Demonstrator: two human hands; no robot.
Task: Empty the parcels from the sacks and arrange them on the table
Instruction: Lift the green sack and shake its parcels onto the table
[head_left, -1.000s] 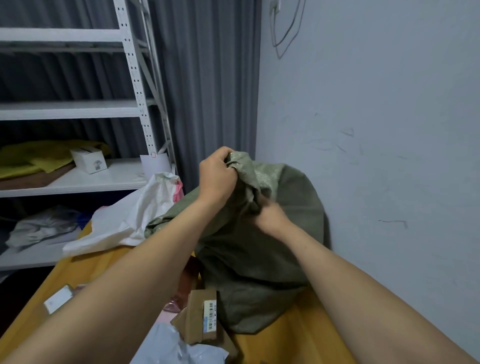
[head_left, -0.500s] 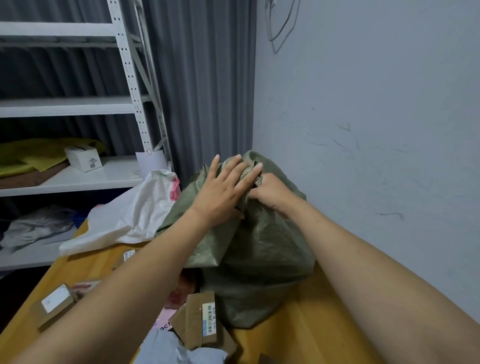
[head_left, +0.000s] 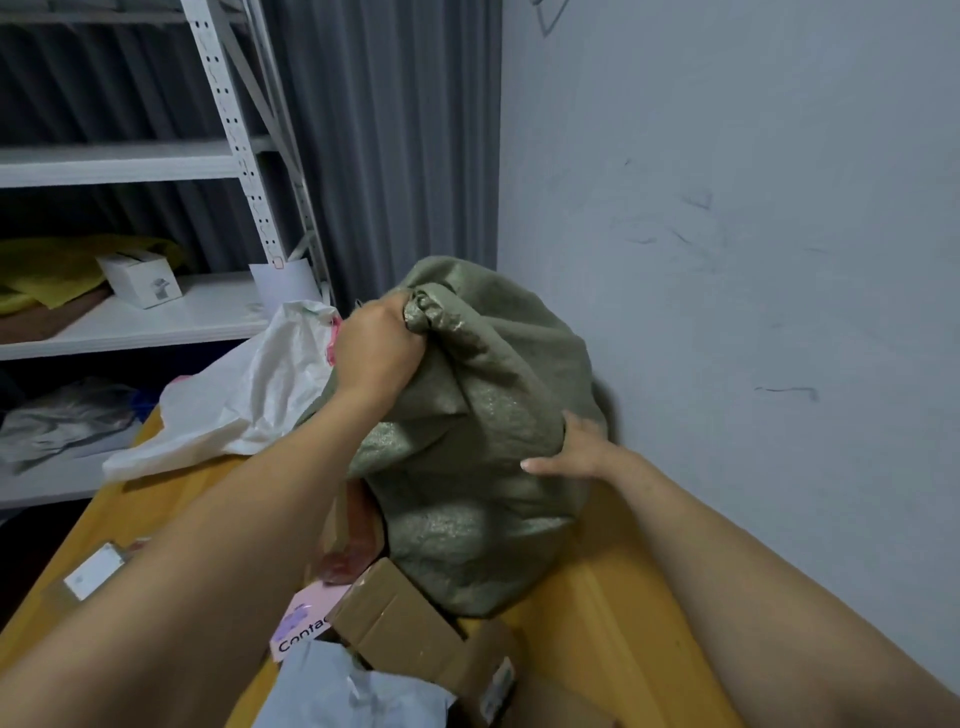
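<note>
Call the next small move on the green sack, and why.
Probably lift the bunched top higher with the left hand while the right hand steadies the side: the green sack sits bulging on the table, a cardboard box at its base.

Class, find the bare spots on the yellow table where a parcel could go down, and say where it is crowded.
Bare table lies between the green sack, the cardboard box and the right forearm; another strip runs in front of the white sack. Crowded: around the box, with the grey mailer.
</note>
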